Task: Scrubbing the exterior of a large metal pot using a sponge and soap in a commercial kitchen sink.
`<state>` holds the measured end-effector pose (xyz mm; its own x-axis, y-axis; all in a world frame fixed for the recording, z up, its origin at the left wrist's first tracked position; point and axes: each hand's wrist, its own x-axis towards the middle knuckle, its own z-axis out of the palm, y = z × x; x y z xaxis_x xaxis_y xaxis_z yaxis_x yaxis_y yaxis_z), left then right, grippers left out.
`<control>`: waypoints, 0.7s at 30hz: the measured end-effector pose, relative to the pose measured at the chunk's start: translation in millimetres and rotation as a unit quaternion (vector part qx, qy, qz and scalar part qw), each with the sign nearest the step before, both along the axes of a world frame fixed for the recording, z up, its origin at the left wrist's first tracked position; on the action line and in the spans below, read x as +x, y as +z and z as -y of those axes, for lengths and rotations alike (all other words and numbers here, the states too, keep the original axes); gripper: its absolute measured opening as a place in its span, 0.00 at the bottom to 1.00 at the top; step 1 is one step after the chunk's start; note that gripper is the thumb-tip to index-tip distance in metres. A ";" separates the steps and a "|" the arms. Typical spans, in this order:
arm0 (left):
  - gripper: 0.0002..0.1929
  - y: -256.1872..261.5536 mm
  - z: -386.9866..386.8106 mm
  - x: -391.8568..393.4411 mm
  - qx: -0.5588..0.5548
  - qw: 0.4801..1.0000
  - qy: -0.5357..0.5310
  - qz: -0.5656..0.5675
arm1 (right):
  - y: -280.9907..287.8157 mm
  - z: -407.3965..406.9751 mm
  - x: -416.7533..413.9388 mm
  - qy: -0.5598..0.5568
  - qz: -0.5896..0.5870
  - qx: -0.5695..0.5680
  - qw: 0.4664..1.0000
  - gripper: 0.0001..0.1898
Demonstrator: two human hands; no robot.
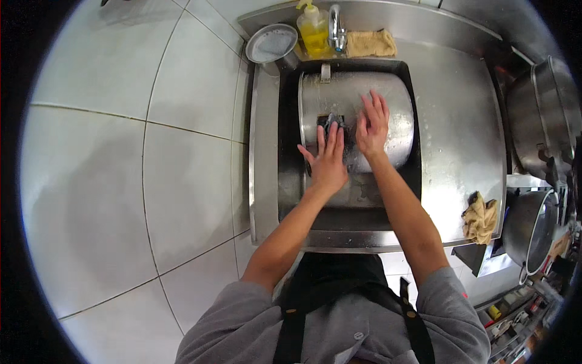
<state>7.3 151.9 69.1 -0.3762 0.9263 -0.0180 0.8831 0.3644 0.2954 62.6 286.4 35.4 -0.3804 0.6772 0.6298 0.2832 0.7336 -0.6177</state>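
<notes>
A large metal stockpot point(363, 91) lies on its side in the stainless steel sink point(291, 218). My left hand point(328, 159) is flat against the pot's wall with fingers apart. Its fingertips touch a small dark patch point(331, 122) with something greyish and wet-looking on it; I cannot tell whether this is a label or a scouring pad. To the right of it, my right hand point(374, 127) rests on the pot wall with its fingers spread. One metal handle point(325, 73) of the pot points towards the tap.
Behind the sink are a round metal container point(272, 43), a pump bottle point(313, 29) of yellow liquid, a tap point(335, 29) and a folded tan cloth point(370, 43). A crumpled cloth point(481, 218) lies on the steel drainboard point(459, 136). More large pots point(529, 227) stand at the right.
</notes>
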 end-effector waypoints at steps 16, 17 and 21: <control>0.21 -89.4 25.6 -71.3 0.235 0.751 0.225 0.575 | -8.2 -62.3 12.6 0.084 0.259 0.113 0.955 0.24; 0.20 -83.9 15.3 -65.4 0.227 0.743 0.232 0.585 | -6.4 -79.8 9.8 0.002 0.271 0.091 0.958 0.25; 0.19 -108.9 43.9 -79.4 0.212 0.722 0.239 0.614 | -9.7 52.1 -36.9 0.056 0.231 0.088 0.967 0.27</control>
<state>-72.1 108.0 -39.8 -0.5966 0.7159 -0.3626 -0.3360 0.1875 0.9230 25.7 234.4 25.7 -0.7135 0.5138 0.4763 0.4124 0.8576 -0.3072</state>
